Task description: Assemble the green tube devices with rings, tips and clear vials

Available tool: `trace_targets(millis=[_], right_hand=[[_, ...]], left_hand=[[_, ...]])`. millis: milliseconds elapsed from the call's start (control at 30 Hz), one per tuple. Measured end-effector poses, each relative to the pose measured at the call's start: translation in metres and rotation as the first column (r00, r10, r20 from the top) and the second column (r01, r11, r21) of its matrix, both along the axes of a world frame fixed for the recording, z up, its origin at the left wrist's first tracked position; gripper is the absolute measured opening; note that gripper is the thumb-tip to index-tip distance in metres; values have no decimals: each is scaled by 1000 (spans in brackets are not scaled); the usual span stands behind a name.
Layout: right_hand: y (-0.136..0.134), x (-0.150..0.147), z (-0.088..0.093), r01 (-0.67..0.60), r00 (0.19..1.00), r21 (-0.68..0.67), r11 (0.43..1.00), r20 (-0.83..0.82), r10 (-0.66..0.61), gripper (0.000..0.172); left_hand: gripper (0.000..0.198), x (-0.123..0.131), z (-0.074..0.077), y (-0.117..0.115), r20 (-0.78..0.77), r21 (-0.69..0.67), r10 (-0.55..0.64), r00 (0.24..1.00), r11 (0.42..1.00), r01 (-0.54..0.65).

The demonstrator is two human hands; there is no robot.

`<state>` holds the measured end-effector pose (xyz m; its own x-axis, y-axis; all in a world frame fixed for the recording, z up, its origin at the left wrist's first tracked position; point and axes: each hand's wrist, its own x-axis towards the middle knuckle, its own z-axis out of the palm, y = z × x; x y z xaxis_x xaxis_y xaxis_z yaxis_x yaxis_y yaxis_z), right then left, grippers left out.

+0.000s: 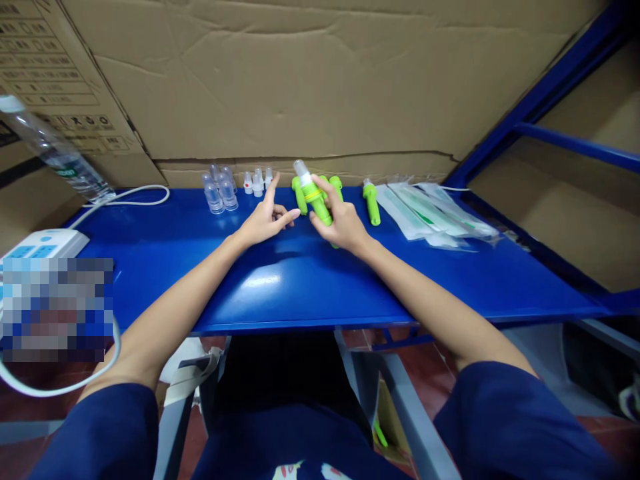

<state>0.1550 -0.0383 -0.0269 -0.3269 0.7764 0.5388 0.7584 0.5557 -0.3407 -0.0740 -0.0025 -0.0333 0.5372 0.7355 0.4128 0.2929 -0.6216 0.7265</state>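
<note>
My right hand (343,220) grips a lime-green tube-like device (315,195) with a white collar and clear tip, tilted with the tip up and to the left. Just left of it my left hand (270,217) holds nothing, its index finger stretched upward and thumb pointing toward the device. More green pieces (300,195) are partly hidden behind the right hand. Several small white caps (257,182) stand beyond my left hand, and several clear plastic caps (220,193) are grouped left of those. Another green device (371,202) lies to the right.
Clear sealed packets (430,213) with green items lie on the blue table (320,287) at the right. A water bottle (60,157) and a white power strip (45,247) with its cord are at the left. Cardboard (280,80) walls the back.
</note>
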Motion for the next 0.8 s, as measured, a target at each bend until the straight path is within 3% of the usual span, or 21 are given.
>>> trace_targets(millis=[100, 233, 433, 533, 800], right_hand=[[8, 10, 6, 107, 994, 73, 992, -42, -104, 73], [15, 26, 15, 281, 960, 173, 944, -65, -274, 73], [26, 50, 20, 565, 823, 103, 819, 5, -568, 70], [38, 62, 12, 616, 786, 57, 785, 15, -618, 69], [63, 79, -17, 629, 775, -33, 777, 100, -624, 71]], left_hand=[[91, 0, 5, -6, -154, 68, 46, 987, 997, -36], [77, -1, 17, -15, -420, 208, 137, 897, 977, -52], [58, 2, 28, -22, -485, 313, 195, 852, 949, -39], [51, 3, 30, -23, -513, 334, 212, 832, 942, -34], [40, 4, 34, -24, -570, 377, 239, 786, 926, -8]])
